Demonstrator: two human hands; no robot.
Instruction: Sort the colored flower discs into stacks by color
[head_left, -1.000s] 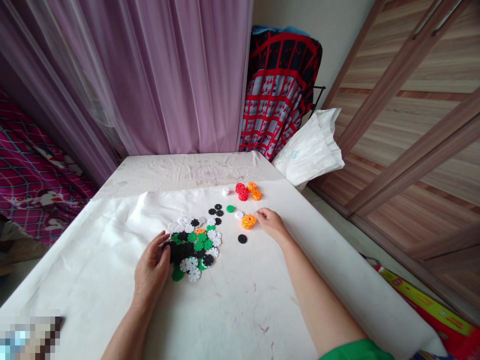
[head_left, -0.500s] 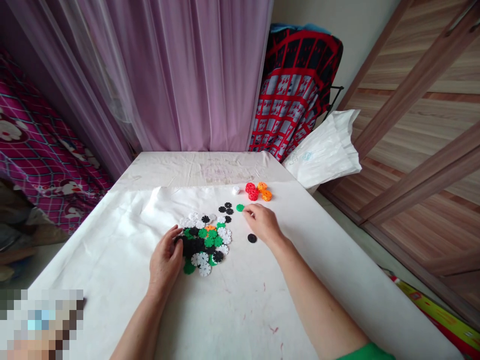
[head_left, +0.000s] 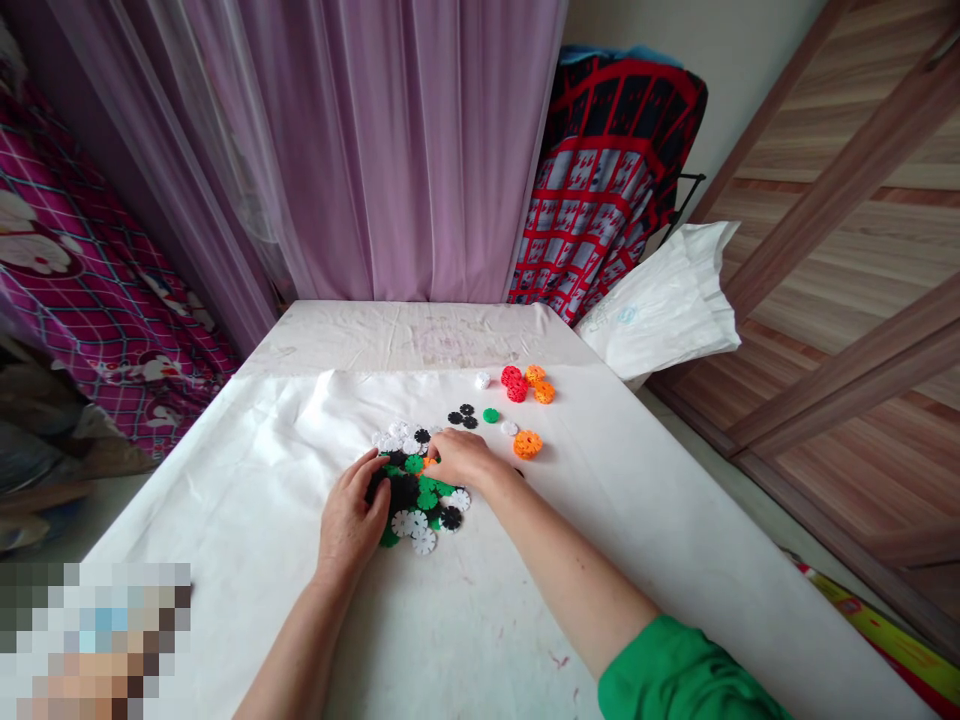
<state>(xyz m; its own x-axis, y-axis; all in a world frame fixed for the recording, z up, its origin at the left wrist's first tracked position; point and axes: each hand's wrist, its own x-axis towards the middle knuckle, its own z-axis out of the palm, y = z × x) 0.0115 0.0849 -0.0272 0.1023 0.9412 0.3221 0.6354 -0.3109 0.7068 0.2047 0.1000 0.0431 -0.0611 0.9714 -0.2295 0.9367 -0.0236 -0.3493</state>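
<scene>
A loose pile of notched plastic snowflake discs in white, black and green (head_left: 427, 497) lies in the middle of the table. My left hand (head_left: 352, 515) rests at the pile's left side, thumb and fingers apart, touching black discs. From the right, my right hand (head_left: 461, 457) reaches into the pile with bent fingertips closed at an orange disc (head_left: 430, 466), which they partly cover. Beyond the pile are several black discs (head_left: 463, 417), a green disc (head_left: 490, 415) and a white disc (head_left: 509, 428). An orange stack (head_left: 528, 445) stands right of my right hand.
Red stacks (head_left: 514, 384), orange stacks (head_left: 539, 385) and a white stack (head_left: 482, 381) stand farther back on the white-covered table (head_left: 675, 570). A white bag (head_left: 660, 305) is at the right edge, and a purple curtain (head_left: 405, 150) hangs behind.
My right hand has moved left and down from the green disc to the pile, uncovering the orange stack and a white disc. My left hand stays beside the pile. The view has shifted slightly.
</scene>
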